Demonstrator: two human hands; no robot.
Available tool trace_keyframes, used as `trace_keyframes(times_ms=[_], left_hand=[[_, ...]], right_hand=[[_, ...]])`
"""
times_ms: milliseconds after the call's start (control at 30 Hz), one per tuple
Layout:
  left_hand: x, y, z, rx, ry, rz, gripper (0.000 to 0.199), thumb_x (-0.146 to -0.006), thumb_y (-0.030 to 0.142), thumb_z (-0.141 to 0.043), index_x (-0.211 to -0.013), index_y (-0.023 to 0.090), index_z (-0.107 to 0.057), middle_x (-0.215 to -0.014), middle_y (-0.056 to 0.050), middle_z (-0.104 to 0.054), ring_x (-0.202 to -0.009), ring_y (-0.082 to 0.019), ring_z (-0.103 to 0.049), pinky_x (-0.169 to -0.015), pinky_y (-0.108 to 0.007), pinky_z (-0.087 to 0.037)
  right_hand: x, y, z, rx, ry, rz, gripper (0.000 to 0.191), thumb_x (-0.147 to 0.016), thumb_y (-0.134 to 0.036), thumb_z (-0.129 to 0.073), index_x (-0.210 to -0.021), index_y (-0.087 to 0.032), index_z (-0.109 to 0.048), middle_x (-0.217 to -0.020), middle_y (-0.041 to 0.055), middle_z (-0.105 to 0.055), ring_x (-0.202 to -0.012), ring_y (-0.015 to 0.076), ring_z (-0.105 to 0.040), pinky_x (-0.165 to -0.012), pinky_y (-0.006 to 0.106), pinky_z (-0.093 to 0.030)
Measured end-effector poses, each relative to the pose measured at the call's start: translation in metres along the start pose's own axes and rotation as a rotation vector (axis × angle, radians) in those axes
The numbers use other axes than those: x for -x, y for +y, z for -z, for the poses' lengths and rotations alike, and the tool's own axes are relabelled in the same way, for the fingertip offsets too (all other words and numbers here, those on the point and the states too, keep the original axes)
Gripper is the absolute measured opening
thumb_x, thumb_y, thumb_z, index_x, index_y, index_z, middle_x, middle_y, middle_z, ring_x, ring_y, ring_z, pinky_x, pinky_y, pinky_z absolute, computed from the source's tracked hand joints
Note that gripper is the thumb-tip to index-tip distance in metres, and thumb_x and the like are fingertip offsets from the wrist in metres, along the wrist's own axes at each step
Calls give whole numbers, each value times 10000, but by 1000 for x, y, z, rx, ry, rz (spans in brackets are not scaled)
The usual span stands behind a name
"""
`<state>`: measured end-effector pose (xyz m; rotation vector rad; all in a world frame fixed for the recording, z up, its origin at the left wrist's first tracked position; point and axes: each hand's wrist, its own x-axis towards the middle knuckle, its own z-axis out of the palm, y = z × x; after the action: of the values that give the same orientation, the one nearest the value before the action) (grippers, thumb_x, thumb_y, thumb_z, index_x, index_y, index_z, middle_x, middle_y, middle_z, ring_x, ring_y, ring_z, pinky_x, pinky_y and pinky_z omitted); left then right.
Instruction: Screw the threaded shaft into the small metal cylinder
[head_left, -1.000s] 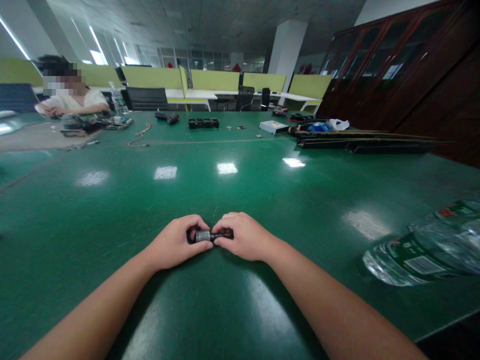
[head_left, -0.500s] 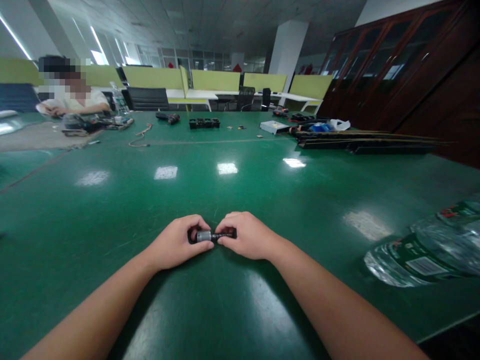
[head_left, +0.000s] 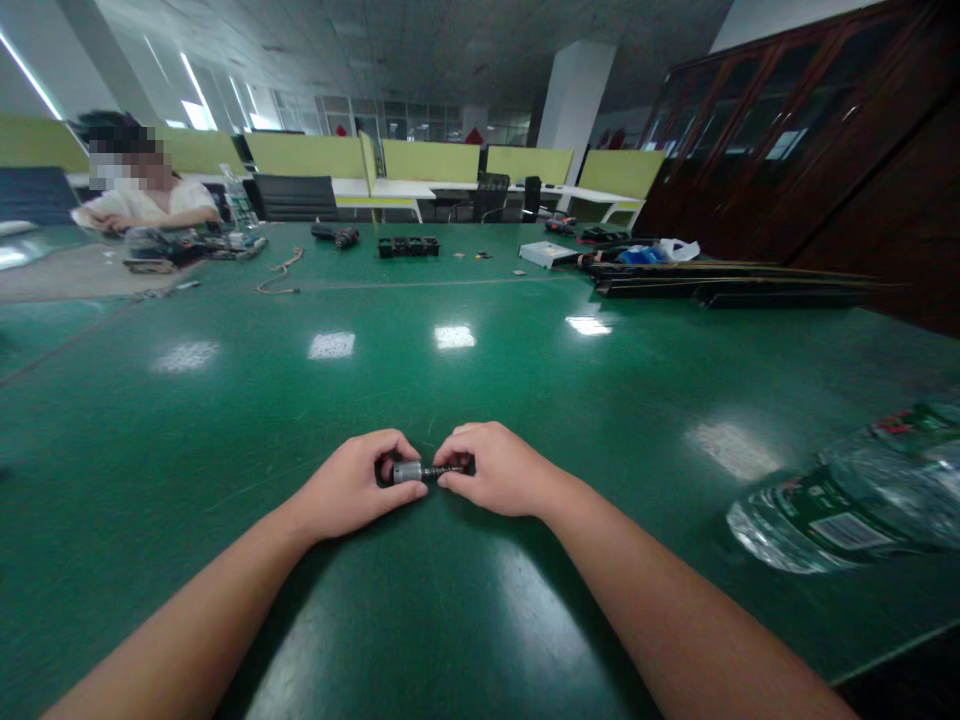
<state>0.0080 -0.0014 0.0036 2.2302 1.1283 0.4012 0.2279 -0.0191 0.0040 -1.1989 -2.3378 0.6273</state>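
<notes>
A small silver cylinder (head_left: 408, 472) with a dark, thin ribbed shaft (head_left: 444, 470) lies level just above or on the green table (head_left: 420, 380). My left hand (head_left: 358, 486) is closed round the cylinder, thumb below it and fingers curled over its left end. From the right, my right hand (head_left: 499, 470) pinches the shaft between thumb and fingertips. The shaft's far right end is partly hidden in the right palm. A narrow gap separates the fingertips of the two hands.
Large plastic bottles (head_left: 847, 510) lie at the right. Farther back are a black power tool (head_left: 335, 236), a black block (head_left: 409, 247), a silver box (head_left: 548, 255) and long black strips (head_left: 720, 285). A person (head_left: 150, 205) sits at the back left.
My right hand has shifted very slightly to the right along the shaft. My left hand and the cylinder look unmoved. The person at the back left has moved their head slightly.
</notes>
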Motion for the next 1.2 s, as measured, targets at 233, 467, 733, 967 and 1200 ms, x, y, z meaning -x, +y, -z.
trace_keyframes(times_ms=[233,467,733,967,1200], left_hand=[[0,1,0,-6,3,0,264,-791,414,-677,-904,180,-632,-721,22,-572,-656,-150,-531,-588,-239,-373],[1,1,0,-6,1,7,271,-794,418,-676,-911,178,-632,-717,21,-570,-653,-152,-531,-584,-242,-373],[1,0,0,-10,5,4,272,-795,420,-676,-915,180,-633,-711,22,-565,-646,-150,-527,-581,-240,-370],[1,0,-1,-7,3,9,261,-795,412,-676,-909,180,-633,-707,24,-564,-641,-148,-524,-578,-240,-370],[0,0,-1,-11,13,8,264,-795,422,-673,-910,187,-638,-705,26,-564,-637,-147,-524,-574,-240,-367]], right_hand=[[1,2,0,18,4,-2,130,-776,-191,-680,-896,-176,-728,-798,21,-661,-724,121,-566,-664,232,-403],[1,4,2,27,6,-16,119,-771,-193,-684,-880,-178,-728,-805,20,-666,-728,123,-572,-671,234,-407],[1,5,2,23,0,-20,122,-775,-185,-680,-886,-180,-730,-810,25,-665,-730,125,-574,-679,238,-407],[2,8,3,15,-1,-25,112,-767,-180,-683,-870,-179,-727,-783,16,-653,-709,119,-562,-659,232,-397],[3,9,6,42,-4,-32,117,-759,-179,-677,-862,-183,-732,-779,15,-656,-716,122,-560,-665,236,-400]])
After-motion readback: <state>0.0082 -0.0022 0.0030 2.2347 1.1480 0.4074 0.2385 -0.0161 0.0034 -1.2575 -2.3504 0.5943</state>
